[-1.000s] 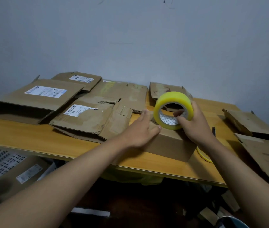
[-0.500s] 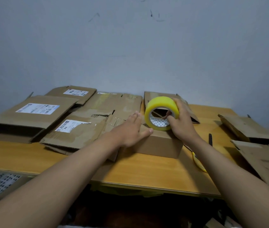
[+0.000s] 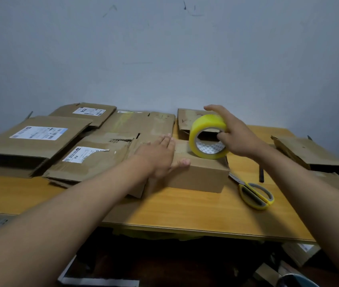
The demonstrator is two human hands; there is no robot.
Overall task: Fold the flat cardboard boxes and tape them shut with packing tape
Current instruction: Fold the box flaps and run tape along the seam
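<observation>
A small folded cardboard box [image 3: 199, 175] stands on the wooden table [image 3: 195, 212] in front of me. My left hand [image 3: 160, 156] lies flat on the box's top at its left end, fingers straight, thumb over the front edge. My right hand [image 3: 233, 135] grips a yellow roll of packing tape [image 3: 208, 136], thumb through the core and fingers over the rim. The roll stands on edge on the right part of the box top.
Flattened cardboard boxes with white labels [image 3: 40, 141] cover the table's left and back. An open box [image 3: 187, 123] sits behind the tape. More cardboard [image 3: 309, 154] lies at the right edge. Yellow-handled scissors [image 3: 253, 193] and a dark stick [image 3: 261, 172] lie right of the box.
My right hand has moved the tape roll rightward along the box top, uncovering the scissors. My left hand stays pressed on the box's left end. The camera has tilted upward.
</observation>
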